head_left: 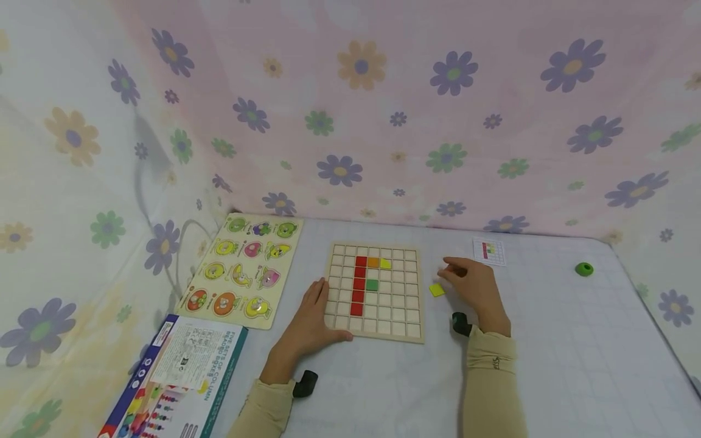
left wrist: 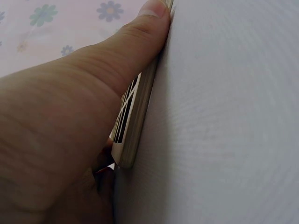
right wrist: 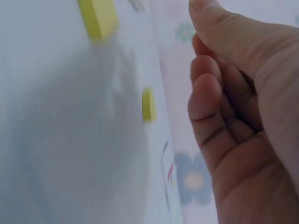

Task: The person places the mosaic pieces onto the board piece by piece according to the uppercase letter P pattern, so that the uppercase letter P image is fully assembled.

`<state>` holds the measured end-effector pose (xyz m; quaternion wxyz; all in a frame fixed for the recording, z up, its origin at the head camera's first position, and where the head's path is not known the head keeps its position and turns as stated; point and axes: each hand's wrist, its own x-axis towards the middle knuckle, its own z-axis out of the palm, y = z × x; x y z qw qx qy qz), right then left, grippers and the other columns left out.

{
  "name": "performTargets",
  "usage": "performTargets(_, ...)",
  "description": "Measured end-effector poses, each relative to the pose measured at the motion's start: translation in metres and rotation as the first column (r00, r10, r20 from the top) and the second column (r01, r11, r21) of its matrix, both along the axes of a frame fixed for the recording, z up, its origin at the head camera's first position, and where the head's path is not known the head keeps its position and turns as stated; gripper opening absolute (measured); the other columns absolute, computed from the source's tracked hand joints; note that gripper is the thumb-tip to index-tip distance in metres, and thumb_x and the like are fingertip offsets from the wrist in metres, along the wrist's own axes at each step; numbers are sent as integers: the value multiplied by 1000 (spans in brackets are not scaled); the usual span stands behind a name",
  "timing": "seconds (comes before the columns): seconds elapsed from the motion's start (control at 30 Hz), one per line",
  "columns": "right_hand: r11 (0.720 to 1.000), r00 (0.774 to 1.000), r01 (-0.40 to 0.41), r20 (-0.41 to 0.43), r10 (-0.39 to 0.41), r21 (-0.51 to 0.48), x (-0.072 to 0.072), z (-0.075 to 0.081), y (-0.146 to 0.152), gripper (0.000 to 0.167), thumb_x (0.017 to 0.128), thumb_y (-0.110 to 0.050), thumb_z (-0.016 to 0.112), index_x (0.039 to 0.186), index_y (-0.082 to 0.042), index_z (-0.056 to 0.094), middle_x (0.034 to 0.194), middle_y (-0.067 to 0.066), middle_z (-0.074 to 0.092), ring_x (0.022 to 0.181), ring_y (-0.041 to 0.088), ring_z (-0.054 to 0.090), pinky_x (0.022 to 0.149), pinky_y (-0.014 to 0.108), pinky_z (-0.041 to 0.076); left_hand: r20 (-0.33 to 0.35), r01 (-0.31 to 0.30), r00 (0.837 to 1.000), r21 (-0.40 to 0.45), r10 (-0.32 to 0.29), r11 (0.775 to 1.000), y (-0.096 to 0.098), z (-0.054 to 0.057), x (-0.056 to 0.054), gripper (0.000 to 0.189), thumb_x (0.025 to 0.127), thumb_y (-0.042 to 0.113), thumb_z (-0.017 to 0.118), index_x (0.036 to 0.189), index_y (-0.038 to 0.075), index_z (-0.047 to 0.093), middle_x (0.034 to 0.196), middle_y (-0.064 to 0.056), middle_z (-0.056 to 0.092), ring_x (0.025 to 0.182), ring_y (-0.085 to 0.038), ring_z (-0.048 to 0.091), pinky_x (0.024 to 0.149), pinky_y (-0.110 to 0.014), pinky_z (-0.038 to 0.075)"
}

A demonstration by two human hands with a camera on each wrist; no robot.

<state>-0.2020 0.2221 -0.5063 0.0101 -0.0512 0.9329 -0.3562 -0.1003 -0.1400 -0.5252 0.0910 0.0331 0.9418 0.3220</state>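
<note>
A wooden grid board (head_left: 395, 313) lies on the table, holding a column of red tiles (head_left: 358, 284), an orange tile (head_left: 373, 262), a green tile (head_left: 372, 285) and a yellow tile (head_left: 386, 263). At its lower left corner rests my left hand (head_left: 309, 322), thumb along the near edge and fingers against the left side. To the right of the board, my right hand (head_left: 475, 290) hovers with loosely bent fingers, and no held thing shows. Just below its fingertips lies a loose yellow tile (head_left: 436, 290). The right wrist view shows two yellow blocks, a nearer one (right wrist: 99, 18) and a farther one (right wrist: 148, 104).
A small pattern card (head_left: 489, 251) lies behind my right hand. Farther right sits a green bead (head_left: 584, 269). On the left are a fruit puzzle board (head_left: 249, 310) and a printed box (head_left: 219, 365). Flowered cloth (head_left: 394, 146) stands behind the table.
</note>
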Motion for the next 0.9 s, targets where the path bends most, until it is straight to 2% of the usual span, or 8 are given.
performTargets(0.17, 994, 994, 109, 8, -108, -26, 3, -1, 17, 49, 95, -33, 74, 137, -11, 66, 110, 11, 74, 100, 27, 67, 85, 37, 53, -6, -8, 1000, -2, 8, 1000, 0, -2, 0, 132, 68, 58, 90, 165, 10, 14, 173, -7, 10, 161, -29, 9, 126, -50, 27)
performTargets(0.33, 984, 984, 172, 57, -169, -46, 2, -10, 25, 54, 95, -38, 73, 140, -10, 63, 114, 11, 72, 104, 26, 64, 91, 37, 50, -12, -7, 1000, 2, 7, 1000, -1, -5, 0, 133, 68, 59, 90, 165, 9, 14, 173, -8, 11, 161, -29, 9, 126, -51, 26)
performTargets(0.47, 978, 977, 200, 85, -195, -52, 1, -18, 29, 56, 96, -41, 70, 141, -9, 62, 116, 11, 71, 104, 24, 62, 92, 37, 49, -11, -3, 1000, -2, 3, 1000, 0, -5, 0, 133, 68, 59, 89, 165, 9, 14, 173, -8, 11, 161, -29, 9, 126, -50, 26)
performTargets(0.6, 975, 973, 218, 95, -212, -53, -1, -23, 30, 56, 96, -41, 71, 141, -9, 62, 115, 11, 70, 102, 23, 60, 87, 31, 46, -4, 3, 1000, 2, -3, 1000, 0, -5, 0, 133, 68, 60, 89, 165, 9, 13, 173, -8, 10, 161, -30, 9, 126, -51, 26)
performTargets(0.9, 977, 975, 215, 57, -214, -13, -10, -28, 24, 49, 95, -36, 73, 134, -6, 67, 106, 10, 69, 92, 22, 57, 77, 26, 45, -15, 2, 1000, 4, -2, 1000, 0, -3, 0, 131, 69, 59, 89, 164, 7, 16, 173, -10, 12, 160, -32, 10, 126, -52, 26)
